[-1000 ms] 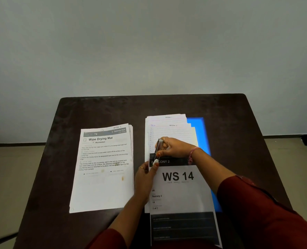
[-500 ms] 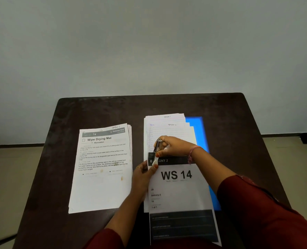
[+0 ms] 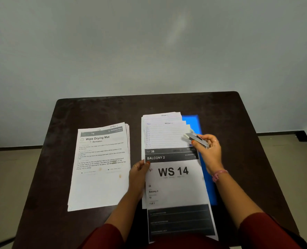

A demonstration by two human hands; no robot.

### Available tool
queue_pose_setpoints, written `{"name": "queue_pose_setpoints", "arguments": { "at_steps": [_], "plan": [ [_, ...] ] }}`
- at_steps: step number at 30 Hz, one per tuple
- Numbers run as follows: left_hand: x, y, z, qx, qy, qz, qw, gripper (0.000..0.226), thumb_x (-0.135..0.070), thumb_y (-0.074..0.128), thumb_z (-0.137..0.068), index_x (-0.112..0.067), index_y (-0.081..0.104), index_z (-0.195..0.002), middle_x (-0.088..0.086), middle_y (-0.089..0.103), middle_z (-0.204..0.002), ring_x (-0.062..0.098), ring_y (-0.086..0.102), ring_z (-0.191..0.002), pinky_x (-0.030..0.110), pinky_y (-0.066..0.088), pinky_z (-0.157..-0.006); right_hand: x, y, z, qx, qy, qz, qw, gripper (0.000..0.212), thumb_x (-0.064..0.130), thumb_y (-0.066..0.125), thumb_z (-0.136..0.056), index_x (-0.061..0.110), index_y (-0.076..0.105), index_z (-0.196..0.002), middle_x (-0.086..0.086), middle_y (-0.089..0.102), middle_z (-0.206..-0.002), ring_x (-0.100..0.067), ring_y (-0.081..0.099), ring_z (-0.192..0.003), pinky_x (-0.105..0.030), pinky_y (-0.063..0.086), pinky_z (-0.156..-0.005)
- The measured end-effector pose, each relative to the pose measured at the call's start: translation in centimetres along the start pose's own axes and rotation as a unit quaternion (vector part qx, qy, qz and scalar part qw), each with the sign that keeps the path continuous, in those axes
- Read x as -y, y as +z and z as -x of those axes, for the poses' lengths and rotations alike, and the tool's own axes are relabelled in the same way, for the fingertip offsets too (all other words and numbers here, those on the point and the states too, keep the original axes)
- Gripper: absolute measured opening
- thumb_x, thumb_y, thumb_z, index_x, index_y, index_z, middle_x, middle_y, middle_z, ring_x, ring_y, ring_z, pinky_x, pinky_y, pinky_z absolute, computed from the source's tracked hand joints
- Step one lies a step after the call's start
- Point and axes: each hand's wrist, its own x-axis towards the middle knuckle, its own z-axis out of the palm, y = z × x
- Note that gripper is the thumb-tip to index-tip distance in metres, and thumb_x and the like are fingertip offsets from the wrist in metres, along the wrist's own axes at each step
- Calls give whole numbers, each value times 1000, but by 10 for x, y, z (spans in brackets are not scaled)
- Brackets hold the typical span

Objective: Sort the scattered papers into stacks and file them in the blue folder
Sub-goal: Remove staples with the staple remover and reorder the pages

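A "Wipe Drying Mat" paper stack lies on the left of the dark table. On the right, a "WS 14" sheet set lies over lined pages, which rest on the blue folder. My left hand pinches the left edge of the "WS 14" sheets, thumb on top. My right hand grips a small metal stapler, lifted just above the right side of the lined pages.
The table's far half is bare dark wood. A grey wall rises behind it, and pale floor shows on both sides. The "WS 14" sheets overhang the near table edge toward my red sleeves.
My right hand has carried the stapler from the top left corner of the "WS 14" sheets up and to the right. My left hand stays at the sheets' left edge.
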Motion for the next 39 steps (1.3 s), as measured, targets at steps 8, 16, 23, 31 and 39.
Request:
{"name": "queue_pose_setpoints", "arguments": {
  "at_steps": [8, 16, 23, 31, 39],
  "plan": [
    [2, 0, -3, -6, -1, -13, 1000, 21, -18, 48, -99, -6, 64, -106, 13, 73, -96, 31, 70, -86, 35, 59, -68, -49, -62, 25, -235, 21, 36, 971, 27, 5, 75, -78, 19, 60, -96, -13, 62, -110, -21, 64, -87, -17, 54, -69],
    [4, 2, -4, -18, 13, -35, 999, 22, -14, 46, -99, 1, 61, -107, 21, 71, -101, 28, 66, -81, 33, 54, -70, -58, -76, 36, -272, 18, 168, 947, 20, 5, 69, -84, 2, 63, -103, -15, 52, -120, -27, 54, -107, -25, 39, -86],
    [3, 5, -1, -31, 32, -48, 998, 21, -16, 44, -101, -1, 56, -110, 20, 69, -102, 24, 63, -82, 28, 51, -67, -68, -81, 30, -252, 28, 234, 939, 11, 3, 69, -81, 6, 65, -91, -19, 52, -118, -38, 51, -112, -40, 41, -96],
    [-2, 8, 5, -37, 44, -58, 997, 12, -20, 43, -102, -16, 55, -101, 13, 69, -101, 27, 65, -87, 34, 54, -74, -53, -70, 38, -254, 29, 266, 929, 16, 3, 68, -82, 12, 65, -95, -13, 45, -130, -32, 38, -124, -44, 36, -103],
    [-19, 6, 12, -38, 51, -25, 998, 13, -17, 43, -102, -14, 56, -100, 16, 69, -103, 23, 65, -84, 34, 53, -75, -44, -28, 64, -19, -2, 124, 992, 43, 21, 72, -84, 14, 54, -123, -6, 61, -115, -20, 63, -98, -29, 54, -82]
  ]
}}
